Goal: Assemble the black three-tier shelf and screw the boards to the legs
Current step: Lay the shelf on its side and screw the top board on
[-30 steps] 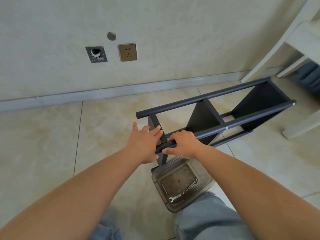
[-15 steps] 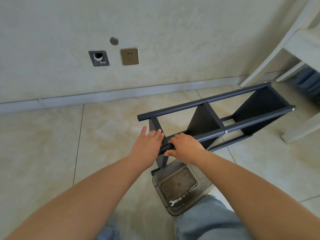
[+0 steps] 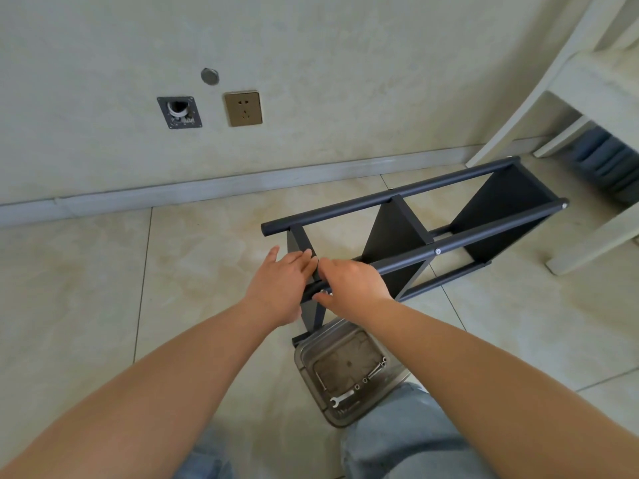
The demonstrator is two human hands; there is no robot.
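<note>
Both hands (image 3: 318,281) rest on the near leg (image 3: 449,242) of the shelf (image 3: 415,233).

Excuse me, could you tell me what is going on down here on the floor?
A person is putting together a black shelf, which lies on its side on the tiled floor with three boards already between its legs. The left hand rests flat against the near end board, while the right hand grips the near leg beside a screw. A clear plastic bin by the knees holds a small wrench and loose hardware.
</note>
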